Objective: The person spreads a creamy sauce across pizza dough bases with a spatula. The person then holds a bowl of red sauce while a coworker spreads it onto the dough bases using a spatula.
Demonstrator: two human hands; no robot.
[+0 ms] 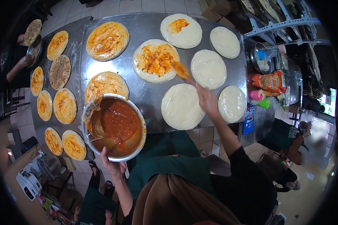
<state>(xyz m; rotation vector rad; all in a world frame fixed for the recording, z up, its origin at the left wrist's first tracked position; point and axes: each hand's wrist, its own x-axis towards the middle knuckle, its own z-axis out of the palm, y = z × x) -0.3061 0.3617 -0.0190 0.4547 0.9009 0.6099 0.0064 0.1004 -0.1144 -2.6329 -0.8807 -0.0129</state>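
My left hand (112, 165) grips the rim of a metal bowl (142, 140) from below, thumb at its near side. Red-orange sauce (120, 122) with bits in it fills part of the bowl, and smears coat the inner wall. My right hand (206, 98) is closed round the handle of a sauce-coated spoon (181, 70), slightly blurred. The spoon's head is at the right edge of a dough round (154, 62) with sauce on its middle. Just left of my right hand lies a plain dough round (183, 107); another plain round (208, 69) is above it.
Several sauced rounds (108, 41) cover the left of the metal table (146, 28). At right stand an orange packet (268, 81), a blue box (248, 120) and a metal bowl (260, 63). A co-worker's hand (24, 62) holds a bowl at far left; other people stand nearby.
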